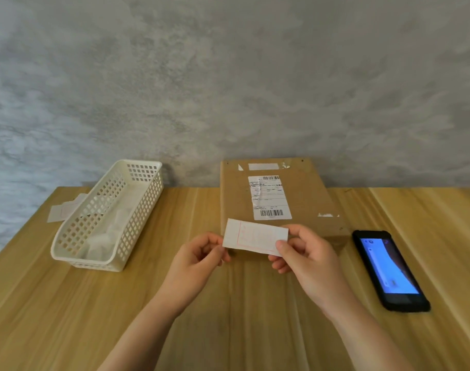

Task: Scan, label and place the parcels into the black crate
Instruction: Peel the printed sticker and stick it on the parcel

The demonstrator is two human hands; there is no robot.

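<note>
A flat brown cardboard parcel (303, 194) lies at the far middle of the wooden table, with a white shipping sticker (270, 197) on its top. Just in front of its near edge I hold a small white label (255, 236) with red print above the table. My left hand (199, 259) pinches the label's left end. My right hand (306, 257) pinches its right end, thumb on the front. A black handheld scanner (390, 269) with a lit blue screen lies flat on the table to the right of my hands. No black crate is in view.
A white perforated plastic basket (68, 236) stands at the left with several white slips inside. A few loose white slips (64, 210) lie on the table behind it. A grey wall rises right behind the table's (68, 303) far edge.
</note>
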